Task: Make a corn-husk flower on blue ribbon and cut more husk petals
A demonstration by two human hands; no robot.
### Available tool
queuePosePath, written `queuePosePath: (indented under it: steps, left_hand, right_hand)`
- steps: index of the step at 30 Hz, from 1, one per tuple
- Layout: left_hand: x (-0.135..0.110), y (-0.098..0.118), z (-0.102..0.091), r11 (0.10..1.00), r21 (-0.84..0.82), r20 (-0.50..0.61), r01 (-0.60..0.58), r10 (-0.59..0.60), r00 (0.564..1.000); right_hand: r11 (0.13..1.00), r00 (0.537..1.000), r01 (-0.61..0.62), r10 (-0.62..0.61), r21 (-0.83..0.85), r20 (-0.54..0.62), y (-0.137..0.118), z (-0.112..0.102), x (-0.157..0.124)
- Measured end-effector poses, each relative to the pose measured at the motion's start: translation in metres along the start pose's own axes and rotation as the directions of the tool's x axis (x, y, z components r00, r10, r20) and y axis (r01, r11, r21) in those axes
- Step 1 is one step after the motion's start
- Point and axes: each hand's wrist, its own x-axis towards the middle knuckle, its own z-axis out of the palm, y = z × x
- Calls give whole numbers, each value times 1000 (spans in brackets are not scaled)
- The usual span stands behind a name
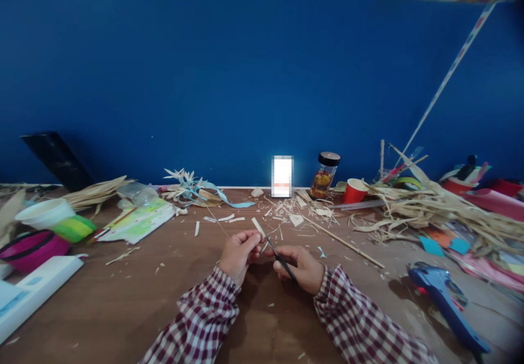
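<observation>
Pinched in the fingers of my left hand (238, 255) is a narrow pale strip (257, 225), its free end pointing up and away. A thin stalk or wire (216, 221) also runs up from behind that hand; whether it is gripped there I cannot tell. My right hand (305, 268) is closed on scissors with black handles (285, 267). The blades reach the strip close to my left fingertips, and how far apart they are is hard to make out. Several short white strips (221, 219) lie on the table just beyond my hands.
Shavings (286, 208) and a long thin stick (347, 242) lie ahead. A blue glue gun (440, 293) and dried fibres (426, 206) are on the right, near a red cup (354, 191) and a jar (323, 177). Leftward stand a pink container (35, 250) and a white cup (45, 215).
</observation>
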Motion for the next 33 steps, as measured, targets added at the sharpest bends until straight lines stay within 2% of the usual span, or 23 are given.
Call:
queuePosePath:
  steps: [23, 33]
  left_hand:
    - [2, -3, -3, 1000, -3, 6, -3, 3, 1000]
    - [2, -4, -4, 1000, -2, -1, 6, -6, 1000]
  right_hand:
    - [1000, 1000, -20, 20, 19, -10, -1, 0, 1]
    - [998, 998, -39, 37, -45, -46, 0, 1, 1]
